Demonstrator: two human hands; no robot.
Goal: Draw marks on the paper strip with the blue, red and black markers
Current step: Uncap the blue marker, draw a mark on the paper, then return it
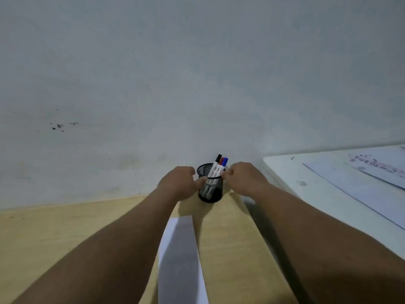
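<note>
Wood-look desk (54, 238), pale and smooth, with the mesh cup (210, 189) as the anchor near its far edge by the wall. The strip (179, 260) is a long flat white paper lying well in front of the cup, no marks that I can see. Left hand (179, 183) is curled against the cup's left side, thumb on the black mesh, looks like it's steadying it. Right hand (241, 178) pinches at the white barrels at the rim; can't tell if it's clamped on one. Blue (224, 161), red (221, 160) and black (218, 158) caps all poke out the top, so I'd say it's the pick-a-marker step. Next: lift one straight out, uncap it.
</note>
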